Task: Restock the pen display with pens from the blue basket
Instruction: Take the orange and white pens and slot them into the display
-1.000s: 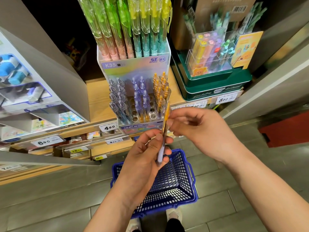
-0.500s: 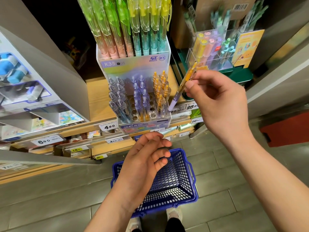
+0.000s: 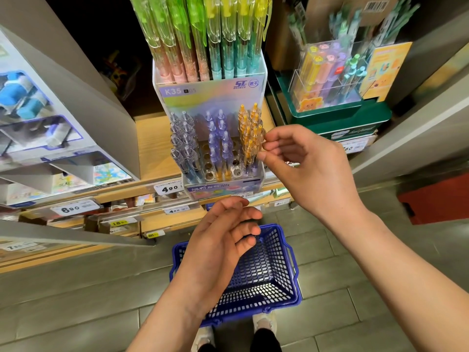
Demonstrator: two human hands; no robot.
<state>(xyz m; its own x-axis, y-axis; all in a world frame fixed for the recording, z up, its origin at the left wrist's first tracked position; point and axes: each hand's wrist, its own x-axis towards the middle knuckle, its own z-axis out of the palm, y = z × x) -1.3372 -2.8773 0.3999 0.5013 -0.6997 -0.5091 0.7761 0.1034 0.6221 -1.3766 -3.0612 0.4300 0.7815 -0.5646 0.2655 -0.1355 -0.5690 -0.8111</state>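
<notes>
Stock in my feed, largest first.

1. Wooden shelf (image 3: 152, 143), 9 to 12 o'clock, carrying the stands; price tag (image 3: 168, 189) reading 4.90 on its front edge.
2. Grey tiled floor (image 3: 355, 313), lower half of view.
3. Pen display (image 3: 210, 97), 12 o'clock: tall green and yellow pens up top, and below them a holed tray with clear, purple and orange columns.
4. Green case (image 3: 342, 118) of pastel pens, 2 o'clock.
5. Blue basket (image 3: 276, 262), 6 o'clock, on the floor just before my shoes.
6. Right hand (image 3: 312, 168), 3 o'clock: grip narrowed, thumb and forefinger pinched on one orange pen (image 3: 258, 142) standing in the rightmost column, the other fingers loosely bent.
7. Left hand (image 3: 220, 237), centre, hanging above the basket: grip slack, fingers loosely curled, holding nothing.
</notes>
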